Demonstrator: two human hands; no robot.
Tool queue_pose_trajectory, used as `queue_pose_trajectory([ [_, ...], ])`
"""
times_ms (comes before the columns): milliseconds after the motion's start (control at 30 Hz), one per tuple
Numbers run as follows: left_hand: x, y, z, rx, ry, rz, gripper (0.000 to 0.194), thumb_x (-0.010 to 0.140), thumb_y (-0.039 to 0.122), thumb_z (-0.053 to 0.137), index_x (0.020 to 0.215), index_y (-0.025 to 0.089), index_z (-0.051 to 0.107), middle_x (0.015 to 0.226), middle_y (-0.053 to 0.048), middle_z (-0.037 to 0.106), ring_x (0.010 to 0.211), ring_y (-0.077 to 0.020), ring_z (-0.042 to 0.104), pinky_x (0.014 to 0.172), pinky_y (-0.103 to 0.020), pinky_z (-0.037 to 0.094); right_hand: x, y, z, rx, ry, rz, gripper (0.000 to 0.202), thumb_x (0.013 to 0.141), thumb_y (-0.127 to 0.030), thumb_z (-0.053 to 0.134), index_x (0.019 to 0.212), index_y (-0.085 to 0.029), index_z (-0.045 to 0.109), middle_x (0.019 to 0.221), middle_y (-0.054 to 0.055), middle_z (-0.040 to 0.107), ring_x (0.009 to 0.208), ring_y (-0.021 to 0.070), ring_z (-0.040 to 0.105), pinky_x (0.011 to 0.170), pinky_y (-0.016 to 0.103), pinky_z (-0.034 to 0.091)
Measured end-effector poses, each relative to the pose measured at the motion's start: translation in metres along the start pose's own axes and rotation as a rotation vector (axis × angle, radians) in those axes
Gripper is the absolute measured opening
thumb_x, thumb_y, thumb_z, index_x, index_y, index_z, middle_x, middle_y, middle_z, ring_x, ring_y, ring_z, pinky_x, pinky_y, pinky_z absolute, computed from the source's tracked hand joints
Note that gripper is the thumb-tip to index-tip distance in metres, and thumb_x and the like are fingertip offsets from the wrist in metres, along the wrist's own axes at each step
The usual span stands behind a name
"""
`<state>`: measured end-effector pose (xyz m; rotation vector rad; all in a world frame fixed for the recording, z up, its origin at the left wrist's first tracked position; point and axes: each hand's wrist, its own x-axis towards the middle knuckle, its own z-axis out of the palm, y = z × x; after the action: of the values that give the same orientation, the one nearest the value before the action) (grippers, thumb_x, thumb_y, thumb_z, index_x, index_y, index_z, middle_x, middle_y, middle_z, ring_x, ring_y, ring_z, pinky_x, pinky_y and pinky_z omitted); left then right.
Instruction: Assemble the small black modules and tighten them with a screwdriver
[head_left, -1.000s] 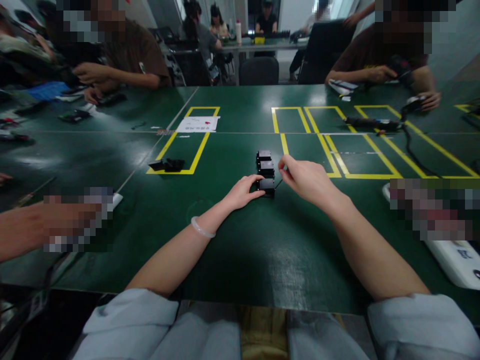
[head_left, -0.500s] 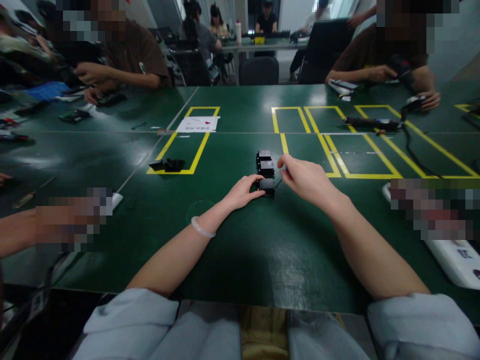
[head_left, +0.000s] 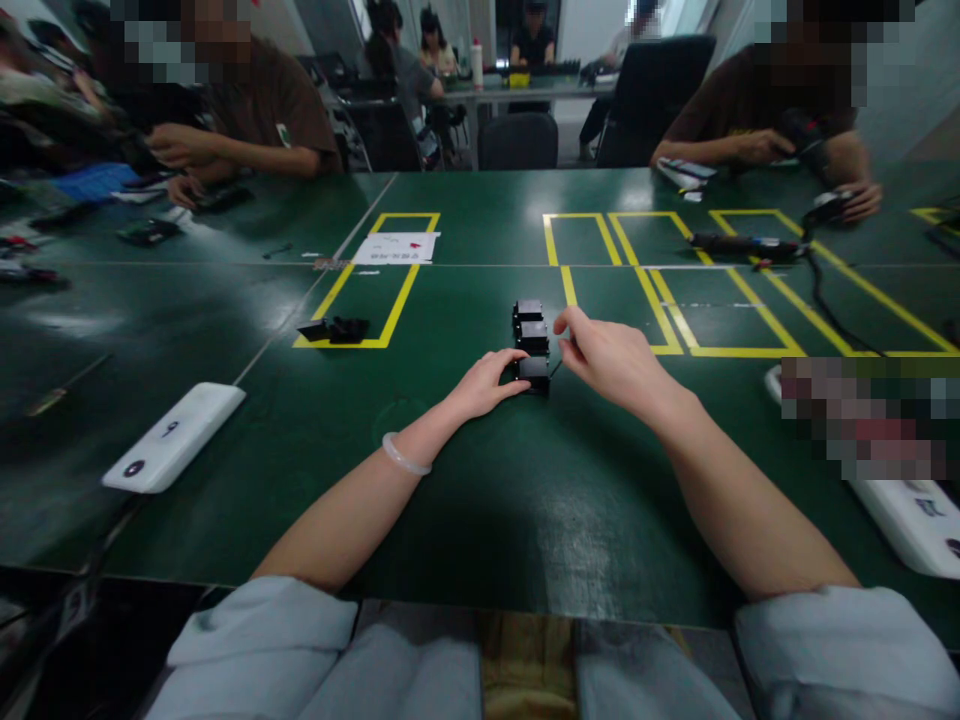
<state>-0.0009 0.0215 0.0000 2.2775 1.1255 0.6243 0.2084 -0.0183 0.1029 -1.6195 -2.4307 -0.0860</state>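
Three black box-shaped parts, which look like small servo motors, stand in a row in front of me. The nearest black part [head_left: 535,373] is gripped from the left between the thumb and fingers of my left hand [head_left: 484,386]. Just beyond it are the middle black part [head_left: 533,333] and the far black part [head_left: 528,309], both untouched. My right hand [head_left: 613,358] is closed in a pinch to the right of the row. From its fingers a thin dark rod [head_left: 556,368] slants down to the right side of the nearest part; its grip end is hidden.
Yellow tape outlines [head_left: 679,327] mark the green table [head_left: 465,520]. A white box [head_left: 176,435] with a cable lies left, another white box [head_left: 911,515] right. A black part [head_left: 336,330] and a paper sheet [head_left: 396,248] lie ahead. Two people work across the table.
At the left, another person's hand has withdrawn from the white box, which now shows whole. My own hands and the black parts have hardly moved.
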Motion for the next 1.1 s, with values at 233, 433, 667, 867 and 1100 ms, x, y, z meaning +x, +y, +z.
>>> queue_pose_trajectory([
  [233,0.0002,-0.0014,0.0008,0.005,0.012,0.013,0.042,0.087,0.039,0.06,0.125,0.022,0.052,0.126,-0.005,0.057,0.112,-0.0251,0.053,0.098,-0.039,0.041,0.0009,0.0017,0.0019,0.021,0.017,0.007,0.028,0.095,-0.038,0.034,0.102,-0.021,0.055,0.086,0.006,0.07,0.07,0.0178,0.06,0.055,0.027,0.023],
  [433,0.0001,-0.0009,0.0003,0.012,0.011,0.01,0.041,0.088,0.039,0.059,0.125,0.022,0.052,0.127,-0.006,0.057,0.112,-0.0251,0.053,0.097,-0.039,0.041,0.0005,0.0024,0.0011,0.017,0.019,-0.016,0.025,0.094,-0.029,0.034,0.108,-0.021,0.053,0.092,0.006,0.07,0.073,0.0173,0.061,0.054,0.027,0.022],
  [667,-0.0004,0.0005,-0.001,0.008,0.01,0.017,0.041,0.088,0.038,0.059,0.124,0.022,0.052,0.127,-0.006,0.057,0.111,-0.0252,0.053,0.096,-0.039,0.041,-0.0006,0.0011,0.0001,0.008,0.01,0.001,0.028,0.095,-0.038,0.034,0.103,-0.021,0.054,0.084,0.005,0.069,0.07,0.0176,0.06,0.053,0.027,0.022],
  [867,-0.0003,-0.0009,-0.0001,0.007,0.007,0.016,0.041,0.088,0.039,0.059,0.125,0.022,0.051,0.128,-0.006,0.056,0.113,-0.0254,0.052,0.098,-0.039,0.04,0.0009,0.0029,0.0016,-0.013,0.003,-0.021,0.028,0.095,-0.031,0.031,0.108,-0.021,0.054,0.087,0.006,0.069,0.07,0.0171,0.059,0.054,0.027,0.023],
  [1100,-0.0003,0.0001,0.0001,0.015,0.008,0.003,0.041,0.088,0.038,0.059,0.124,0.022,0.051,0.127,-0.005,0.057,0.112,-0.0248,0.052,0.098,-0.039,0.041,-0.0014,0.0012,-0.0005,0.017,0.004,-0.036,0.027,0.094,-0.029,0.033,0.109,-0.021,0.054,0.09,0.005,0.069,0.071,0.0164,0.059,0.054,0.026,0.023],
])
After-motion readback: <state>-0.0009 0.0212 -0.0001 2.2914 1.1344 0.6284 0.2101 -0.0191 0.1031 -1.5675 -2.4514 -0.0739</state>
